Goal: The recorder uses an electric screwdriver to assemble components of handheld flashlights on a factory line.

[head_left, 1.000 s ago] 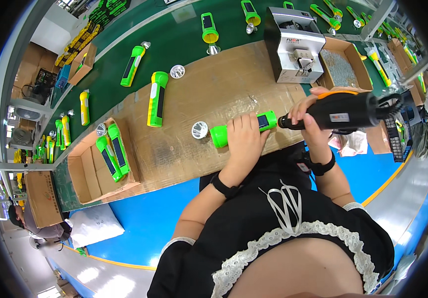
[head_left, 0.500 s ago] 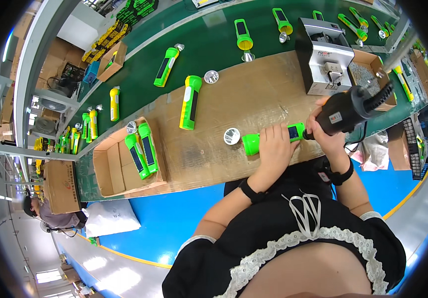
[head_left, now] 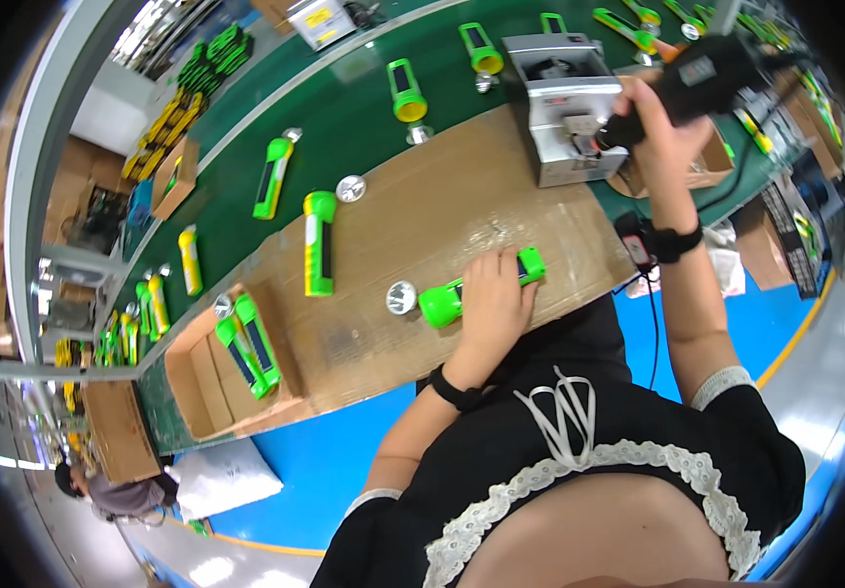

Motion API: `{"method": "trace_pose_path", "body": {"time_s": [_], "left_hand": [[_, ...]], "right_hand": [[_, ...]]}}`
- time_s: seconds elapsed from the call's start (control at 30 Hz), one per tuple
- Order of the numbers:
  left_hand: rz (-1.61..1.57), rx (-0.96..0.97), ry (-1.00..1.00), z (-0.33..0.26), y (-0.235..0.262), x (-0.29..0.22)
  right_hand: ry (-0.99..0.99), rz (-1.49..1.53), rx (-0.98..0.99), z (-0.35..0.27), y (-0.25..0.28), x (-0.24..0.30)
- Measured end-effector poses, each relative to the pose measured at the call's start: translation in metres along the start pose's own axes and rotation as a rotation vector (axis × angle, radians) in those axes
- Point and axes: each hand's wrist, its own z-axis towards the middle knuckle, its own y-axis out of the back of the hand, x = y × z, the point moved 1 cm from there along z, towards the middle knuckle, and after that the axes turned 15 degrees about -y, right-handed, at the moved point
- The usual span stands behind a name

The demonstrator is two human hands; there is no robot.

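Observation:
My left hand (head_left: pixel 493 306) is closed over the middle of a green flashlight (head_left: pixel 439 307) that lies on the cardboard sheet. A loose silver reflector (head_left: pixel 401 298) sits beside the flashlight's wide end. Up at the right, my right hand (head_left: pixel 666 137) grips a black electric screwdriver (head_left: pixel 702 80). The screwdriver's tip is at the front of a silver-and-black screw feeder (head_left: pixel 579 108); whether it touches a screw cannot be made out. Farther left on the cardboard lies another green and yellow flashlight (head_left: pixel 320 245), with a reflector (head_left: pixel 351 188) near its head.
At the left, an open cardboard box (head_left: pixel 192 377) holds two green flashlights (head_left: pixel 248 343). More flashlights (head_left: pixel 407 93) line the green bench (head_left: pixel 344 122). A small box (head_left: pixel 712 167) stands behind my right wrist. A person (head_left: pixel 119 490) is at the far left.
My right hand has lifted the electric screwdriver off the flashlight's narrow end and carried it up to the screw feeder. My left hand stays on the flashlight. The whole view has shifted.

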Motion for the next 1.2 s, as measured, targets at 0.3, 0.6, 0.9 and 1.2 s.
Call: {"method": "trace_pose_path", "body": {"time_s": [0.3, 0.6, 0.9, 1.2], "left_hand": [[-0.093, 0.054, 0.039, 0.008, -0.011, 0.000], [-0.097, 0.013, 0.089, 0.004, -0.010, -0.002], [-0.040, -0.036, 0.066, 0.001, -0.011, 0.001], [-0.046, -0.031, 0.074, 0.000, -0.011, -0.003]], "right_hand": [[-0.111, -0.113, 0.025, 0.018, 0.003, -0.018], [-0.378, 0.060, 0.187, -0.025, -0.012, 0.006], [-0.303, 0.162, 0.269, -0.090, -0.040, 0.010], [-0.415, -0.034, 0.346, -0.093, -0.045, -0.007]]}}
